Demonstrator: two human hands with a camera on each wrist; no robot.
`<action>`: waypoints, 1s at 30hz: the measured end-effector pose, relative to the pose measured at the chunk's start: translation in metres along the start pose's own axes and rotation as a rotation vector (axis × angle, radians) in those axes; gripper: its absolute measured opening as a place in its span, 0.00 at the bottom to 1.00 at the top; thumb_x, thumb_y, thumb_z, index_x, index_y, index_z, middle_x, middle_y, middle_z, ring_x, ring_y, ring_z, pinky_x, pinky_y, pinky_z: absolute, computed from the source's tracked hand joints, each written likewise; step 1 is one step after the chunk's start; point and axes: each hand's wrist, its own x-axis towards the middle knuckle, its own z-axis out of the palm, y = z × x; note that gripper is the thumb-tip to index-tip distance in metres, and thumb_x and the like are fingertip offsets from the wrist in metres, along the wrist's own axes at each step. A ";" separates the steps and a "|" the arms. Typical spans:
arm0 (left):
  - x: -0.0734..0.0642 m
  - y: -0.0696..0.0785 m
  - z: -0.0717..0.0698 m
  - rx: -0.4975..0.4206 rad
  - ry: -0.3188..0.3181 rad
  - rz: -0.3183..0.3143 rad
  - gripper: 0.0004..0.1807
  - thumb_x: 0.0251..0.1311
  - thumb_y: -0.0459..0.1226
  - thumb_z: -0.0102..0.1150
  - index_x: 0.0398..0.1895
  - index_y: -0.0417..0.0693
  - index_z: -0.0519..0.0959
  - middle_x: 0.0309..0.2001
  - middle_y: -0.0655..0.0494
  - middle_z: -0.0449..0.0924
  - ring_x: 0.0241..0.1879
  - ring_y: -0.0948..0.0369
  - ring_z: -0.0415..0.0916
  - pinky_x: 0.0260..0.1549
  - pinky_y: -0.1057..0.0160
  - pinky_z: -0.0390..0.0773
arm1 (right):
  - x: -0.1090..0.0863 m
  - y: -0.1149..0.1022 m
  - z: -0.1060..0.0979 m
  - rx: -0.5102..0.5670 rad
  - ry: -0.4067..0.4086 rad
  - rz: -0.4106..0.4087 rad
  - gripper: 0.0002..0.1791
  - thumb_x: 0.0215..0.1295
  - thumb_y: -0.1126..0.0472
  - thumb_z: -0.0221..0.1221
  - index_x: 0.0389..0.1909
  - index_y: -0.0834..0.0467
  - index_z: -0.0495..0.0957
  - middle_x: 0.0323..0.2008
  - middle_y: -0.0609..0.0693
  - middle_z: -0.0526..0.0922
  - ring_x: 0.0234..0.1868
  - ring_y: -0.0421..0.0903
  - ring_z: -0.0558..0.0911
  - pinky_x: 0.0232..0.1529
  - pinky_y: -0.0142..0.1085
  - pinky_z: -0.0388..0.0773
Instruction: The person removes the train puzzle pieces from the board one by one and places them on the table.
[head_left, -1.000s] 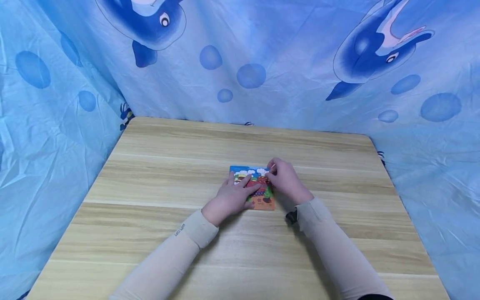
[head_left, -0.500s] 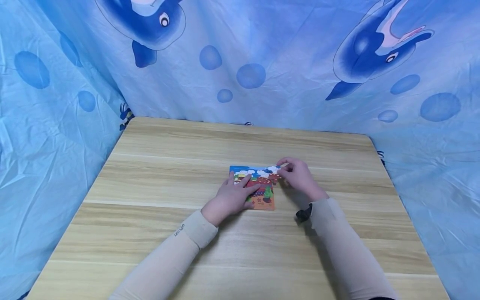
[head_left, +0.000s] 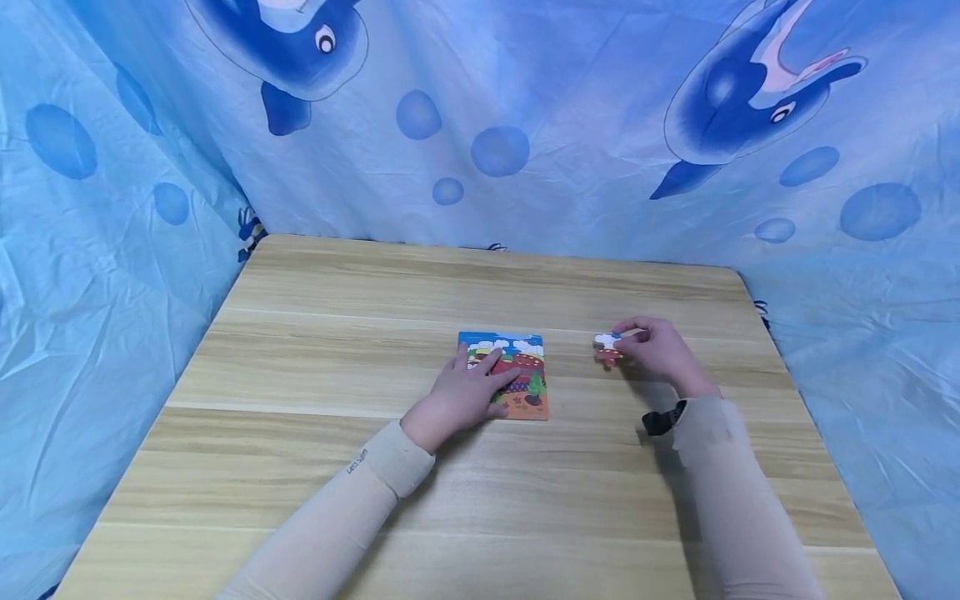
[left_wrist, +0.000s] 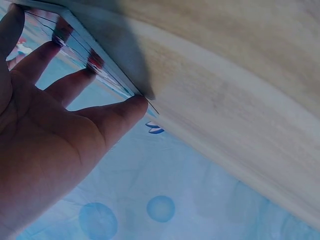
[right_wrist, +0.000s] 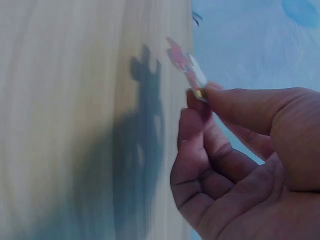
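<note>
A small jigsaw puzzle (head_left: 522,407) with a printed scene of clouds, a red roof and a green tree lies mid-table. My left hand (head_left: 463,393) rests on it with spread, fairly straight fingers, covering its lower left part. In the left wrist view, several fingertips of the left hand (left_wrist: 65,120) touch the puzzle's surface and edge. Off to the right of the puzzle, my right hand (head_left: 656,350) pinches a puzzle piece (head_left: 607,353) in white and red. The right wrist view shows that piece (right_wrist: 186,65) between thumb and forefinger, raised above the table, the other fingers curled below.
The wooden table (head_left: 360,500) reaches back to a blue curtain (head_left: 585,200) printed with dolphins and bubbles, which also hangs along both sides. A black strap-like object (head_left: 662,421) sits at the right wrist.
My right hand has drawn the puzzle piece off the puzzle's upper right area and carried it rightward. My left hand has stayed on the puzzle.
</note>
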 end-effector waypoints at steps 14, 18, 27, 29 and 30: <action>-0.001 0.000 -0.002 -0.013 -0.013 -0.003 0.39 0.67 0.62 0.58 0.80 0.70 0.60 0.81 0.51 0.47 0.73 0.26 0.39 0.69 0.36 0.53 | -0.005 0.027 -0.032 -0.094 -0.015 0.074 0.17 0.74 0.58 0.61 0.58 0.64 0.79 0.49 0.62 0.83 0.44 0.53 0.82 0.46 0.47 0.77; -0.001 0.000 -0.002 -0.021 -0.016 -0.003 0.39 0.67 0.61 0.58 0.79 0.70 0.61 0.81 0.51 0.48 0.73 0.26 0.38 0.69 0.36 0.52 | -0.004 0.026 -0.028 -0.150 0.004 0.092 0.17 0.72 0.59 0.61 0.54 0.65 0.79 0.45 0.62 0.83 0.41 0.52 0.80 0.42 0.45 0.75; -0.002 0.000 -0.004 -0.024 -0.011 0.002 0.39 0.66 0.61 0.59 0.79 0.69 0.62 0.80 0.50 0.50 0.73 0.27 0.40 0.70 0.37 0.50 | -0.003 0.023 -0.024 -0.220 0.029 0.115 0.18 0.70 0.58 0.63 0.55 0.65 0.79 0.46 0.64 0.80 0.39 0.55 0.79 0.41 0.47 0.74; -0.002 0.000 -0.004 -0.025 -0.010 0.004 0.39 0.66 0.61 0.59 0.79 0.69 0.62 0.80 0.50 0.49 0.73 0.27 0.40 0.70 0.36 0.51 | -0.003 0.023 -0.024 -0.223 0.034 0.116 0.18 0.70 0.57 0.64 0.54 0.65 0.79 0.46 0.64 0.80 0.40 0.55 0.79 0.42 0.47 0.74; -0.002 0.000 -0.003 -0.025 -0.009 0.004 0.39 0.66 0.61 0.59 0.79 0.69 0.62 0.80 0.50 0.49 0.73 0.26 0.40 0.70 0.36 0.51 | -0.003 0.024 -0.024 -0.224 0.036 0.114 0.18 0.70 0.57 0.64 0.54 0.65 0.79 0.46 0.64 0.80 0.40 0.55 0.79 0.41 0.47 0.74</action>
